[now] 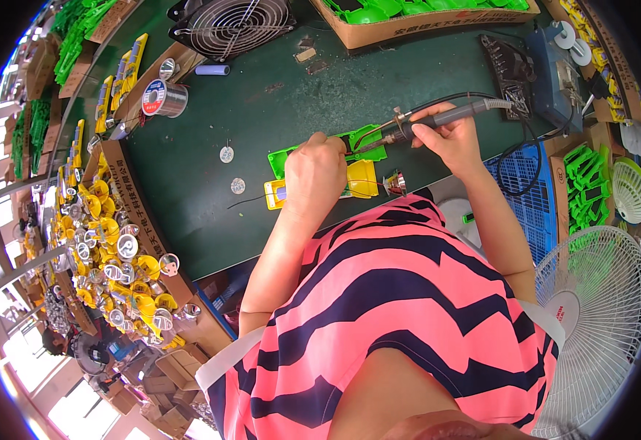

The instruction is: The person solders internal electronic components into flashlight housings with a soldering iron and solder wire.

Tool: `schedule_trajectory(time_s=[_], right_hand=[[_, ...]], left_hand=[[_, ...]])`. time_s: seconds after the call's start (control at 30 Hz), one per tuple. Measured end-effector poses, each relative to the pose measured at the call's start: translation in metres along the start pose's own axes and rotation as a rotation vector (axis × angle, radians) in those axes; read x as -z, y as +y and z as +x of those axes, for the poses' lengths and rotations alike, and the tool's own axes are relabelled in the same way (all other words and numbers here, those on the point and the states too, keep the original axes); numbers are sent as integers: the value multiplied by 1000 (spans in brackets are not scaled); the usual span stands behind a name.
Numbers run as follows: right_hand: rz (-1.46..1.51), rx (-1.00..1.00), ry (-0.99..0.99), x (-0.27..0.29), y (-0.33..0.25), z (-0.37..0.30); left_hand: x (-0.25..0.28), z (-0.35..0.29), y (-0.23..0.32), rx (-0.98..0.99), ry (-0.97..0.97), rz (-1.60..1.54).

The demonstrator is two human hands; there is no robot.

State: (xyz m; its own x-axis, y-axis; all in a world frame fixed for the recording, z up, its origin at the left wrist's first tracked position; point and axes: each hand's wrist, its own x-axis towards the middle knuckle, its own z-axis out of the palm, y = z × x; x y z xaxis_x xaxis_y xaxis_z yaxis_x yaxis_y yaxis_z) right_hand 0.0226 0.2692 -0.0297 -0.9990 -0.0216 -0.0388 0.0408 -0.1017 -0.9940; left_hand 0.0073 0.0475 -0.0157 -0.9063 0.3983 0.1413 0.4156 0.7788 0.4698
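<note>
My right hand (449, 139) grips a soldering iron (474, 109), its tip pointing left, with a thin metal tube clamped alongside. The tip meets a green plastic housing (280, 158) lying on the bench. My left hand (314, 174) is closed over this housing, fingertips pinched close to the tip; what they hold is hidden. Directly in front of the green housing lies a yellow plastic housing (365, 188), partly behind my left hand. A silver reflector cup (394, 183) with red wire sits at its right end. A dark thin wire (251, 198) trails left from it.
A solder spool (165, 98), a purple cylindrical cell (212, 70) and a square fan (236, 29) stand far left. Boxes hold green shells (423, 9) and yellow parts with reflectors (108, 249). Right are a blue soldering unit (551, 81), its cable (529, 132) and a standing fan (592, 315).
</note>
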Motion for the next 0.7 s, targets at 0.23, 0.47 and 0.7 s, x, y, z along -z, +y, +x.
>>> schedule_trajectory(time_s=[0.23, 0.47, 0.7], right_hand=[[-41, 4, 15, -3, 5, 3], [55, -29, 12, -2, 10, 0], [3, -24, -4, -4, 8, -3]], left_hand=[[0, 1, 1, 4, -12, 24], [-1, -3, 0, 17, 19, 12], [-2, -2, 1, 8, 24, 18]])
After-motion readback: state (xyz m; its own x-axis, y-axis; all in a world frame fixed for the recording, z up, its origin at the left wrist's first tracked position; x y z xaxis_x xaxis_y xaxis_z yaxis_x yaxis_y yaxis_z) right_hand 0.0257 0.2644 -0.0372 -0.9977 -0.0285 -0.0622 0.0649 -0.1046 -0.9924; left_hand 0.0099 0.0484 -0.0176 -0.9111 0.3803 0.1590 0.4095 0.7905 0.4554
